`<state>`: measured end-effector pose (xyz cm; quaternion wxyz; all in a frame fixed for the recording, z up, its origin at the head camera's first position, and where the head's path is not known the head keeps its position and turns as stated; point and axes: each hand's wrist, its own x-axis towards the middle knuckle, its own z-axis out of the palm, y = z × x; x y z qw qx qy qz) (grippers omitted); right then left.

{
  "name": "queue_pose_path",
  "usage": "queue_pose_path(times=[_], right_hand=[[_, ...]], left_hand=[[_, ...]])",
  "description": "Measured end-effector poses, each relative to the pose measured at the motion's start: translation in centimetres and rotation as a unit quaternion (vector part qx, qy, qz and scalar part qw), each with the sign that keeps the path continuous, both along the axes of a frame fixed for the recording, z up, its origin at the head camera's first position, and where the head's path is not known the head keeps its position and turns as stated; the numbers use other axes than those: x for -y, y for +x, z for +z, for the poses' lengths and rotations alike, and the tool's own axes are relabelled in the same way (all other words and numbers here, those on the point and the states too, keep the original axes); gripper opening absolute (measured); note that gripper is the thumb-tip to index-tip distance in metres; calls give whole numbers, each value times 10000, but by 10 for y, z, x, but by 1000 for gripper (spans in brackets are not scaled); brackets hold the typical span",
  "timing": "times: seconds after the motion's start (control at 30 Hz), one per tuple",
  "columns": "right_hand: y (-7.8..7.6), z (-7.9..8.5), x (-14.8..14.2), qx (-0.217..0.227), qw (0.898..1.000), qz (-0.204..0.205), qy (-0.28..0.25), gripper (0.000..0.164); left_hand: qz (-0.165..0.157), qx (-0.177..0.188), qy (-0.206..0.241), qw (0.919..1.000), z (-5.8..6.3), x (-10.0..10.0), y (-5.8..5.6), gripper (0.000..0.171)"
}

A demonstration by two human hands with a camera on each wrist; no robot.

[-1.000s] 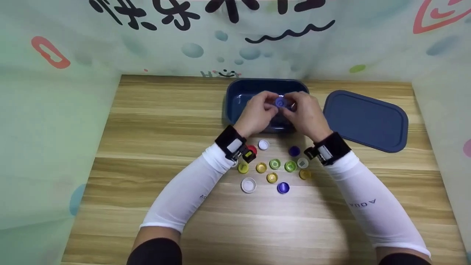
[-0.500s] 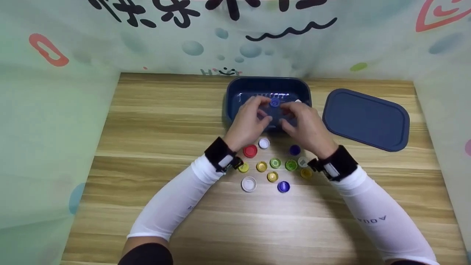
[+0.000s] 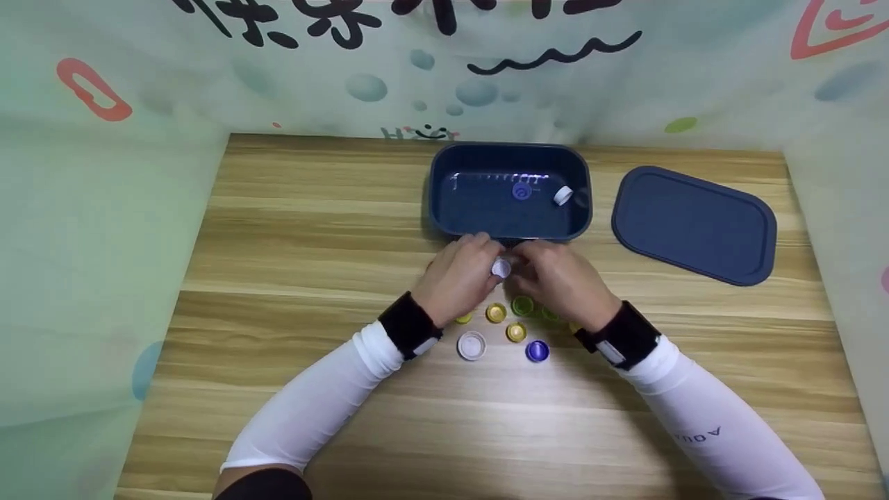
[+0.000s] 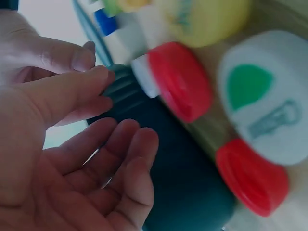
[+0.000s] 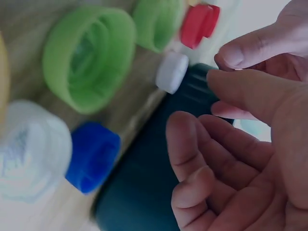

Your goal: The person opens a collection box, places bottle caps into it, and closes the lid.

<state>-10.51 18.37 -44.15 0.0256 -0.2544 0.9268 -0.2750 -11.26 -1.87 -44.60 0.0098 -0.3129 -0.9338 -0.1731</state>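
My left hand (image 3: 458,278) and right hand (image 3: 566,281) are close together at the near side of a dark blue box (image 3: 436,198). Between them in the head view is a small white bottle cap (image 3: 501,268), which the right wrist view shows standing on the table. Both hands have loosely bent fingers, and I see nothing held in either. Inside the box lie a blue cap (image 3: 521,191) and a tilted white cap (image 3: 563,196). Red caps (image 4: 180,82) show in the left wrist view; the left hand hides them from the head view.
Nearer me lie green (image 3: 522,305), yellow (image 3: 516,332), large white (image 3: 471,345) and blue (image 3: 537,351) caps. The box's flat dark lid (image 3: 694,226) rests at the right. A printed cloth (image 3: 361,111) rises behind the wooden table (image 3: 305,229).
Both hands let go of the blue cap, which now lies in the box. They have drawn back towards me from over the box to the small white cap at its near side.
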Motion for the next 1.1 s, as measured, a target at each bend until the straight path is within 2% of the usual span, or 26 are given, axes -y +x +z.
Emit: queue_pose_path(times=[0.07, 0.17, 0.37, 0.6, 0.77, 0.93, 1.1], right_hand=[[0, -4, 2, -42, 9999, 14, 116, 31], [1, -9, 6, -36, 9993, -57, 363, 28], [0, -16, 9, -102, 9976, -159, 660, 21], [-2, -21, 11, -138, 9981, -120, 593, 20], [0, -17, 9, -94, 9993, -54, 358, 20], [5, -3, 5, 70, 10000, -46, -13, 24], [6, 13, 1, 117, 9995, -202, -231, 23]], left_hand=[[15, -231, -258, 9994, -5, -1, 1, 21], [65, -372, -482, 9981, -11, -3, 3, 21], [183, -390, -774, 9961, -16, -8, 2, 21], [255, -209, -827, 9960, -17, -11, 0, 21], [283, -104, -580, 9979, -13, -10, 4, 20], [265, 130, 53, 9996, -1, -6, 9, 18], [253, 524, 798, 9951, 12, -6, 9, 19]])
